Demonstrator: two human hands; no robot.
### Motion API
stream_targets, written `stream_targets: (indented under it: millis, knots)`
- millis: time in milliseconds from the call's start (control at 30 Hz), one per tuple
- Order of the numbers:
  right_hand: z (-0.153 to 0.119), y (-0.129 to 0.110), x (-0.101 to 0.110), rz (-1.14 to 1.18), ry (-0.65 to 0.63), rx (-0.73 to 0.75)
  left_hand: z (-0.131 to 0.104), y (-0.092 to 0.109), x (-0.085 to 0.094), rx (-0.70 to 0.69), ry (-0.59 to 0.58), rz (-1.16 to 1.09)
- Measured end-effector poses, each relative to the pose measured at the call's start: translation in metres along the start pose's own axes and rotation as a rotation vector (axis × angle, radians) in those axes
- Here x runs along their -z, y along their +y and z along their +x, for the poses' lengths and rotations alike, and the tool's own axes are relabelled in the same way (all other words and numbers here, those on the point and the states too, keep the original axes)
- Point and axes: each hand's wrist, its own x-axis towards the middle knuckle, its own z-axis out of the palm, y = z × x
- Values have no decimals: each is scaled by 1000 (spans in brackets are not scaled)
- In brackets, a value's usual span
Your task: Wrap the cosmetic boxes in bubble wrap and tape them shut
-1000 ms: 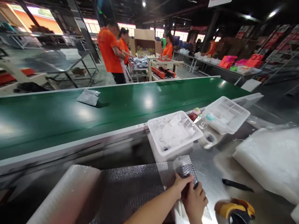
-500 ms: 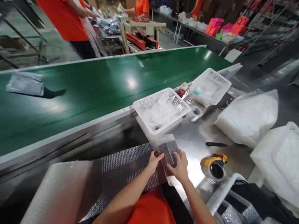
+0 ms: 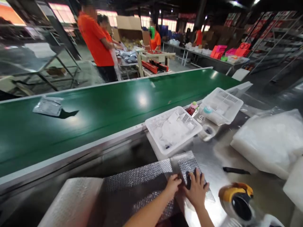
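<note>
A sheet of bubble wrap (image 3: 142, 171) stretches from its roll (image 3: 71, 201) at the lower left to the metal table (image 3: 210, 164). My left hand (image 3: 174, 186) has its fingers curled in on the wrap near its right end. Spread out, my right hand (image 3: 197, 190) lies palm down on the folded end (image 3: 189, 160) of the wrap. Something dark shows under the film by the right fingertips; its kind cannot be made out. Right of that hand is a yellow tape dispenser (image 3: 236, 198), with a black pen (image 3: 236, 170) behind it.
A white basket (image 3: 151, 126) of clear plastic packets stands ahead, beside a green conveyor belt (image 3: 113, 107) carrying a silvery packet (image 3: 48, 106). Another white basket (image 3: 233, 108), a tape roll (image 3: 206, 132) and small bottles (image 3: 192, 108) sit farther right, near a large white plastic bag (image 3: 270, 142). People work beyond the belt.
My view has tilted up, so things sit lower in it. My right hand's fingers have spread flatter over the wrap. My left hand stays at the wrap, beside the right.
</note>
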Motion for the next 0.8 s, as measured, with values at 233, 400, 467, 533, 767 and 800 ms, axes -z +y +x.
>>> stream_targets:
  millis: [233, 400, 467, 533, 767, 800]
  knots:
    - [43, 49, -5, -23, 79, -8, -23, -5, 17, -426, -399, 879]
    - [27, 39, 6, 97, 1, 11, -36, -15, 40, -428, -447, 1238]
    - [23, 38, 9, 171, -40, 31, -33, -20, 36, -407, -396, 1342]
    - [23, 44, 9, 248, -51, 40, -30, -25, 30, -396, -392, 1434]
    - [49, 127, 14, 469, 266, -271, -32, -19, 29, -341, -442, 1454]
    - [58, 143, 14, 467, 267, -350, -32, -15, 31, -342, -450, 1411]
